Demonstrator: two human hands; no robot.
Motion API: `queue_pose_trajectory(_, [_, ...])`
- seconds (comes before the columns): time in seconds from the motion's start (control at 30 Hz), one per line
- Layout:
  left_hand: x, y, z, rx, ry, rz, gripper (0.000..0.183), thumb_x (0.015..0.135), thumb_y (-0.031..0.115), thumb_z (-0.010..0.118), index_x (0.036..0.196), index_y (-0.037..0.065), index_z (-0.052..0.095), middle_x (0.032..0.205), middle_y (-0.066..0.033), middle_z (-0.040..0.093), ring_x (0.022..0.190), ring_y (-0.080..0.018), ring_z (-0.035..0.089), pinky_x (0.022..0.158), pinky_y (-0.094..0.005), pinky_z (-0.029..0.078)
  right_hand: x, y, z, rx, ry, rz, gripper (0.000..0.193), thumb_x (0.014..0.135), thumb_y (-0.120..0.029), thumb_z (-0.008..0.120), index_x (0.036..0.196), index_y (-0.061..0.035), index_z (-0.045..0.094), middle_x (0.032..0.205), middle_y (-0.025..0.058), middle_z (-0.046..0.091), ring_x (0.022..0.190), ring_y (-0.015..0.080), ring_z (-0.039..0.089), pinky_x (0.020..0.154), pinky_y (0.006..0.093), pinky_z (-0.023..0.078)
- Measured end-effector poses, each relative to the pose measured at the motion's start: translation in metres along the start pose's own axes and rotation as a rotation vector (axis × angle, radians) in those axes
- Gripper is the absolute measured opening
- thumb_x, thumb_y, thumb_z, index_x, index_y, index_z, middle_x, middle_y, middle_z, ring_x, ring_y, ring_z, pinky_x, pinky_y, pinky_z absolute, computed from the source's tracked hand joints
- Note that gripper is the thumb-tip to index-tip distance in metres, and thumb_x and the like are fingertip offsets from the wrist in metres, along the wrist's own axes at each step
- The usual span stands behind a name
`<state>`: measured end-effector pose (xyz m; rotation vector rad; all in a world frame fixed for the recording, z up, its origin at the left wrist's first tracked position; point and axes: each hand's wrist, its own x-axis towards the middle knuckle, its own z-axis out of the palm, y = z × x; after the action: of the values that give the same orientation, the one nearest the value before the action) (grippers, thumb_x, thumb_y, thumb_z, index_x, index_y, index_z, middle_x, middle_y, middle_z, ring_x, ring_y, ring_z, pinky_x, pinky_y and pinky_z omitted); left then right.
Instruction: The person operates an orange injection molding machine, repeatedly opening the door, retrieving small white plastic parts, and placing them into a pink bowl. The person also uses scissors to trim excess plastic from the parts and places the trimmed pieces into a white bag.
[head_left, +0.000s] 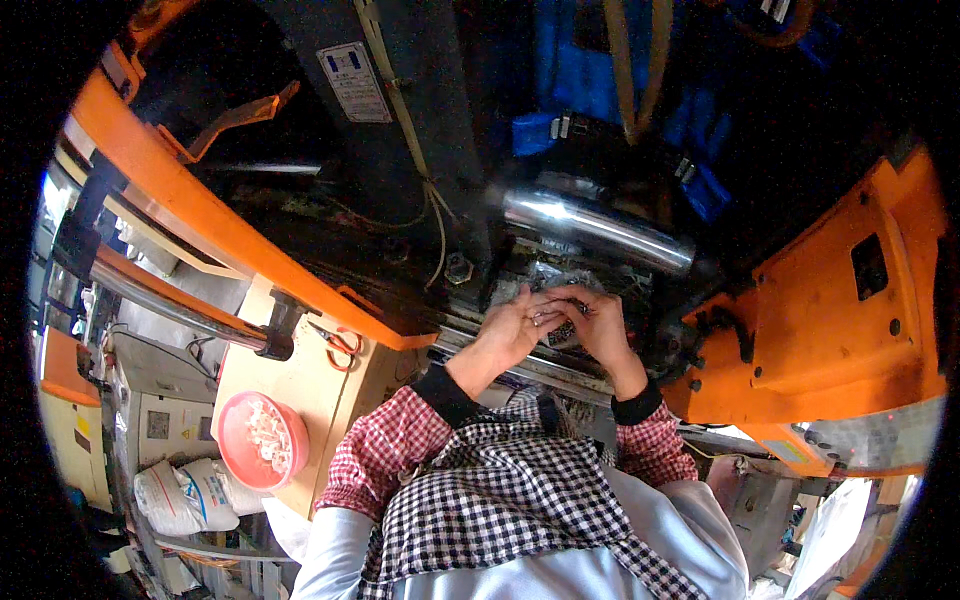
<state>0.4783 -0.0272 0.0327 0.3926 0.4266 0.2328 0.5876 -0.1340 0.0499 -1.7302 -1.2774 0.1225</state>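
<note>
My left hand (507, 333) and my right hand (604, 330) meet in front of me, inside the machine's opening. The left palm is turned up, its fingers curled toward the right hand. The right thumb and fingers pinch together at the left fingers. Whatever small thing lies between them is too small and hidden to make out. Just beyond the hands a shiny metal bar (600, 231) runs across the machine. Metal rails (570, 372) pass below my wrists.
Orange machine panels (835, 300) flank me, with an orange guard edge (270, 270) at left. On a cardboard-coloured surface (252, 365) there are orange-handled cutters (343, 348) and a pink bowl (232, 445) of small pale pieces. White sacks (175, 497) stand beyond it. Hoses hang above.
</note>
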Motion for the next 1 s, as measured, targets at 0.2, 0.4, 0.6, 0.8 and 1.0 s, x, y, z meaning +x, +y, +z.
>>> queue_pose_trajectory(0.2, [-0.012,0.006,-0.001,0.155,-0.005,-0.01,0.027,0.091,0.023,0.044,0.107,0.003,0.052,0.106,-0.0113,0.057,0.096,-0.0224,0.053,0.088,-0.0374,0.042,0.004,-0.007,-0.007,-0.071,-0.018,-0.025,0.033,0.069,-0.001,0.066,0.101,-0.0042,0.059,0.083,0.0098,0.065,0.072,0.0212,0.063,0.064,0.0295,0.049])
queue_pose_trajectory(0.4, [-0.034,0.017,-0.001,0.539,0.066,-0.054,0.019,0.082,0.013,0.06,0.096,0.0,0.06,0.092,-0.0057,0.062,0.08,-0.0144,0.058,0.062,-0.0213,0.045,0.005,-0.028,-0.007,-0.352,-0.046,-0.306,0.05,0.065,-0.011,0.07,0.112,-0.0087,0.054,0.076,0.0087,0.063,0.071,0.0281,0.059,0.064,0.0356,0.046])
queue_pose_trajectory(0.6, [-0.038,0.019,-0.021,0.421,0.022,-0.061,0.019,0.082,0.01,0.059,0.096,-0.004,0.059,0.091,-0.0112,0.061,0.077,-0.0154,0.058,0.063,-0.0209,0.046,-0.001,-0.005,-0.007,-0.068,-0.106,0.008,0.033,0.07,-0.012,0.068,0.102,-0.0047,0.06,0.081,0.0116,0.064,0.072,0.0255,0.062,0.064,0.0321,0.048])
queue_pose_trajectory(0.8, [-0.032,0.018,-0.045,0.132,0.053,-0.058,0.011,0.081,0.005,0.049,0.087,-0.003,0.054,0.089,-0.0133,0.057,0.083,-0.0241,0.055,0.074,-0.0307,0.048,0.003,0.068,0.009,-0.339,-0.188,0.134,0.019,0.07,-0.013,0.065,0.087,-0.0055,0.064,0.09,0.0118,0.061,0.087,0.0301,0.057,0.075,0.0383,0.046])
queue_pose_trajectory(1.0, [-0.035,0.019,-0.039,0.226,0.066,-0.031,0.007,0.08,0.004,0.05,0.084,0.0,0.054,0.087,-0.0119,0.059,0.081,-0.0237,0.056,0.075,-0.0317,0.047,0.008,0.069,0.019,-0.41,-0.32,0.084,0.017,0.07,-0.014,0.064,0.085,-0.0076,0.064,0.093,0.0097,0.059,0.091,0.0302,0.055,0.075,0.0392,0.046])
